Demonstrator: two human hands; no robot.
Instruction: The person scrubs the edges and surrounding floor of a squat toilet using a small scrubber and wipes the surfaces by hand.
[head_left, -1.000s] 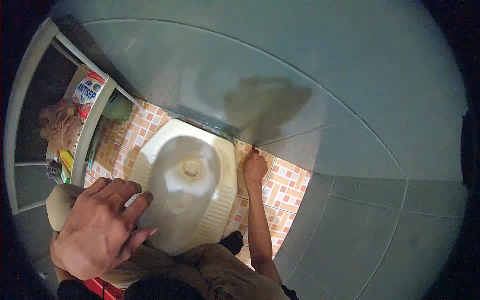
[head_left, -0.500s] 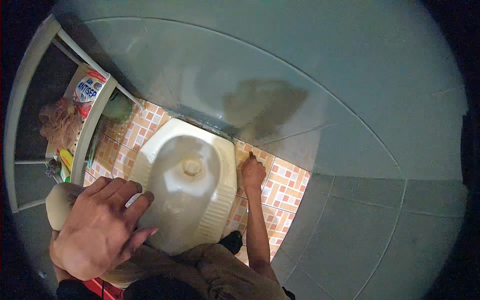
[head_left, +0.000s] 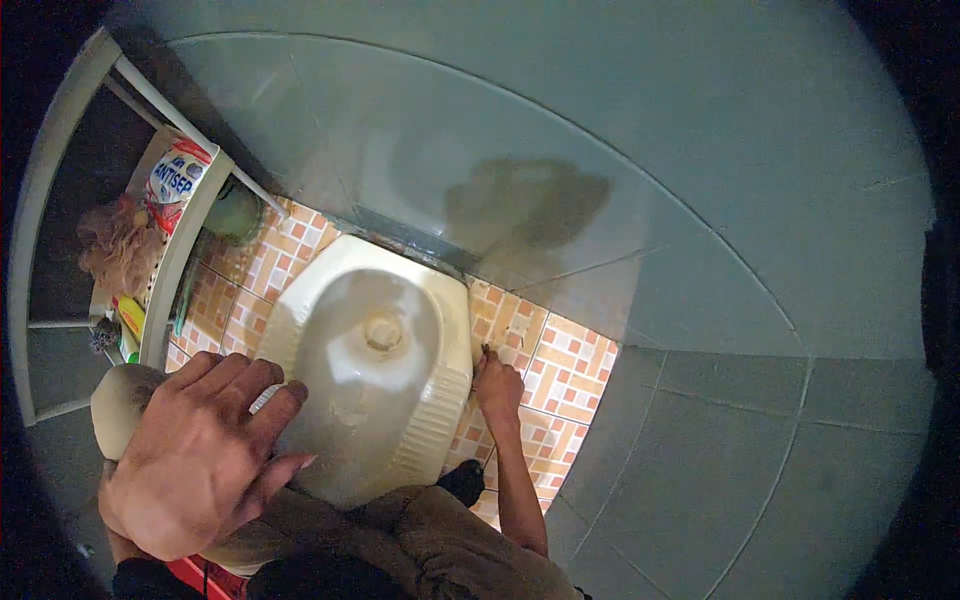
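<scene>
A cream-white squat toilet (head_left: 453, 345) with ribbed footrests is set in the floor before me. My left hand (head_left: 205, 450) hangs in the near left, over my knee, its fingers loosely bent and thumb apart. No held thing shows in it. To the toilet's right, my right hand (head_left: 498, 388) is low over the tiles, close beside the rim. Its fingers are closed around something whose small dark tip pokes out in front; the rest is hidden in the grip.
Grey walls enclose the patterned orange and white tile floor (head_left: 570, 360). At left stands a shelf rack (head_left: 190, 205) holding a red-and-white pouch (head_left: 180, 180), a brown mesh scrubber (head_left: 122, 245) and a yellow bottle (head_left: 130, 316). A greenish container (head_left: 235, 215) sits behind it.
My right hand has drawn back toward me and slightly left, nearer the toilet's side, with its fingers still closed. My left hand has stayed in place.
</scene>
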